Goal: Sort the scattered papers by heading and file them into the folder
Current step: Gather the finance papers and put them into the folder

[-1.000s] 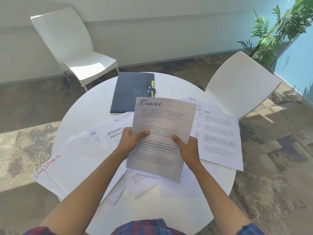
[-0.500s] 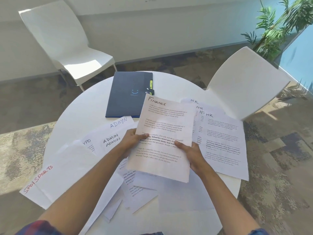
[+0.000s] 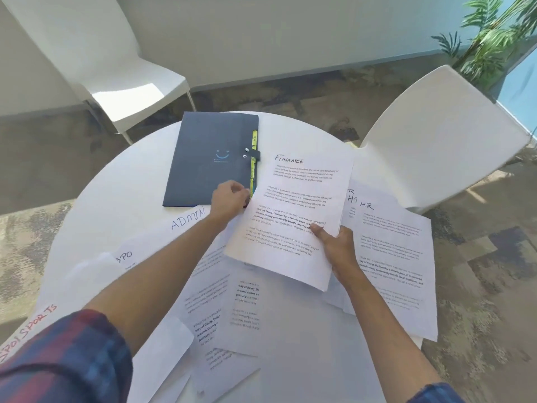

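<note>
A dark blue folder [image 3: 203,158] with a snap strap and yellow tabs lies shut at the far side of the round white table [image 3: 130,184]. My left hand [image 3: 229,199] reaches to its near right corner, fingers curled onto the edge by the tabs. My right hand [image 3: 334,248] grips the lower right edge of a stack of sheets headed FINANCE [image 3: 296,205], held tilted above the table. Sheets headed HR [image 3: 392,257] lie fanned at the right, ADMIN sheets [image 3: 186,221] under my left forearm, SPORTS sheets [image 3: 29,324] at the near left.
More printed sheets [image 3: 241,309] lie loose between my arms near the table's front. A white chair [image 3: 436,126] stands close against the table's right side and another white chair [image 3: 101,53] at the back left. A potted plant [image 3: 494,33] is in the far right corner.
My left hand let go of the FINANCE stack and moved forward to the folder's near right corner. My right hand alone now holds the stack, shifted right and farther out.
</note>
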Tool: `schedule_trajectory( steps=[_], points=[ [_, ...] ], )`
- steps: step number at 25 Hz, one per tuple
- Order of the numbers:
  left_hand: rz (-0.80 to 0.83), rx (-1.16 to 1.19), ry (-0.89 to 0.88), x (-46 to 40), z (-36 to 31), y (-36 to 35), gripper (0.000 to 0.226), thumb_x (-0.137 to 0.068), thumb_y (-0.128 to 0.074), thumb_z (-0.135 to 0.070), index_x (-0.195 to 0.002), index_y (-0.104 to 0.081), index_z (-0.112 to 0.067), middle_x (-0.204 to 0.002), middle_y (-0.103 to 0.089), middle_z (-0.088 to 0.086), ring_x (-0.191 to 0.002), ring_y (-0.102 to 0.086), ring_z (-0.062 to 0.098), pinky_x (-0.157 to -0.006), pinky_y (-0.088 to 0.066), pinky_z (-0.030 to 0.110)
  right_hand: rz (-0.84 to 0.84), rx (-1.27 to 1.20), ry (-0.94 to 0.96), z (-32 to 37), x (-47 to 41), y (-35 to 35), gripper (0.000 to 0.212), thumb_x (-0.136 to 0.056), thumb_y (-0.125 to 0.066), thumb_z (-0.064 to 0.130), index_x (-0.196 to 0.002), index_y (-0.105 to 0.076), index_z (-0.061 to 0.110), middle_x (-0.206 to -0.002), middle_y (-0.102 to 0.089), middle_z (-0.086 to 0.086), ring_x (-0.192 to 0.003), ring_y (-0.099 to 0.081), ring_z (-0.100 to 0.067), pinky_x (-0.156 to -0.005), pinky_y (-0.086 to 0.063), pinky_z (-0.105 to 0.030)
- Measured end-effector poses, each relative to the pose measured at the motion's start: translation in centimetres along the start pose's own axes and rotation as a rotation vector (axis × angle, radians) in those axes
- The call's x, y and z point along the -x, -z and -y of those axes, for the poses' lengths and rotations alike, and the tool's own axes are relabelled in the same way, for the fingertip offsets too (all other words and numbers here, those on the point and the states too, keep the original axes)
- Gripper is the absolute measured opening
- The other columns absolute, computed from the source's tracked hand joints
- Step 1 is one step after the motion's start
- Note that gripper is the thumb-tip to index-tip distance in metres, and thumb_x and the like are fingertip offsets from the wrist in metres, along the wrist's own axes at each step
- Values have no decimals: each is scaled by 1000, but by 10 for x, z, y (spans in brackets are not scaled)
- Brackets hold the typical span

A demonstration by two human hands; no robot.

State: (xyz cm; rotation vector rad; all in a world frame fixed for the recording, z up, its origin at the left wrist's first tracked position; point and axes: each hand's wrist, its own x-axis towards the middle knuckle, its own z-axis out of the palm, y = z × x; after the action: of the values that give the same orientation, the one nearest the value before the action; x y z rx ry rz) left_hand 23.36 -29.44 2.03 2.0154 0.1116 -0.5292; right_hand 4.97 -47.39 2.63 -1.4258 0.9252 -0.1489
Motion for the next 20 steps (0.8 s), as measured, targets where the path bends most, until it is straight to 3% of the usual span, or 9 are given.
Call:
schedule_trajectory(
  steps=[2,4,6,9,13,20],
  points=[
    [-99,-210,-116,-27,-3,-8,21,-88,-62,-17,-107,-66,-9,-98,-71,5,-86,-63,19,-81,-50,30,-25,2,27,3,-11,5,5,-87,-75,18,-88,-73,22,-92,-77,5,-89,-74,-18,-89,-58,-46],
    [-146,-499,-208,-50,-2,-17,35,-90,-61,-28,-119,-60,-9,-123,-63,10,-111,-56,25,-93,-42,35,-47,-5,39,5,-18,11,7,-88,-75,17,-87,-73,23,-89,-76,9,-85,-73,-14,-87,-59,-43],
    [-149,-757,-173,-70,1,-24,69,-88,-59,-53,-139,-45,-9,-151,-38,17,-142,-30,31,-112,-25,48,-63,-2,50,3,-26,15,6,-88,-75,17,-92,-73,22,-90,-77,7,-86,-74,-14,-87,-59,-43],
    [-93,-866,-66,-88,2,-31,106,-79,-52,-78,-156,-16,-14,-164,-4,19,-151,3,36,-118,-2,58,-89,3,52,0,-33,20,7,-87,-76,19,-94,-74,20,-92,-78,5,-89,-75,-17,-87,-59,-45],
    [-15,-891,-89,-102,10,-33,106,-80,-49,-78,-158,-6,-21,-164,8,17,-150,12,37,-116,5,61,-88,-11,56,0,-40,19,4,-87,-77,20,-90,-75,22,-91,-78,5,-90,-75,-17,-88,-59,-46],
    [103,-983,-297,-115,21,-7,97,-81,-56,-68,-158,-12,-28,-166,5,8,-152,10,29,-119,2,55,-91,-41,49,2,-43,16,4,-86,-77,20,-90,-75,21,-95,-78,3,-93,-74,-20,-91,-57,-50]
  ],
)
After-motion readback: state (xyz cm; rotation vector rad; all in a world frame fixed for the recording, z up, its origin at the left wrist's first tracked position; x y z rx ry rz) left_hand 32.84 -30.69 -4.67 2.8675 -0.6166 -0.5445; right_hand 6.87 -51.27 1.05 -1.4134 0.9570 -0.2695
